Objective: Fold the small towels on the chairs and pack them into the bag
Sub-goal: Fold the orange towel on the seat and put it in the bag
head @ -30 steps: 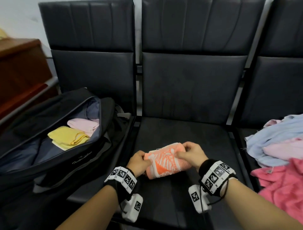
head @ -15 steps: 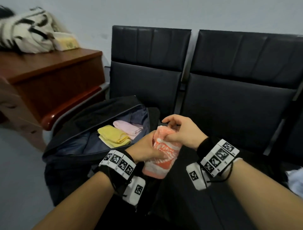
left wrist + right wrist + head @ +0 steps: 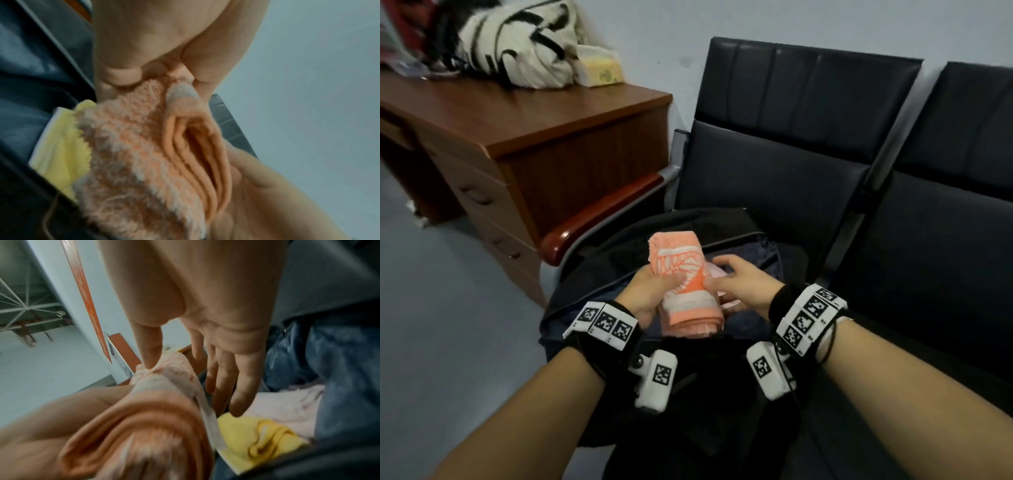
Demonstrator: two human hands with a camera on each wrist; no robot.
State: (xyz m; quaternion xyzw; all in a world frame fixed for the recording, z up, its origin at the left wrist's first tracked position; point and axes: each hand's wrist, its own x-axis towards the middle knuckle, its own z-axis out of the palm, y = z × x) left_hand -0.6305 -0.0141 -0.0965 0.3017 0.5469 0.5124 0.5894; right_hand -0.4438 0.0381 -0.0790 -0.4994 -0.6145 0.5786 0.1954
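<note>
Since 0.5 s ago, the orange towel (image 3: 685, 284) has been carried over the open bag (image 3: 767, 246) — gripped by the left hand (image 3: 650, 291); the right hand (image 3: 739, 284) is loosened, fingers spread, thumb touching it.

Orange-and-white patterned towel (image 3: 685, 284), yellow towel (image 3: 257, 441), pale pink towel (image 3: 287, 404), black bag (image 3: 688, 226), black chairs (image 3: 791, 154).

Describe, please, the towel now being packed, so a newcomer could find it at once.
Start at the open black bag on the leftmost chair. Above its opening the left hand grips a folded towel. It alone is orange with a white pattern; the yellow towel and pink towel below are plain.
</note>
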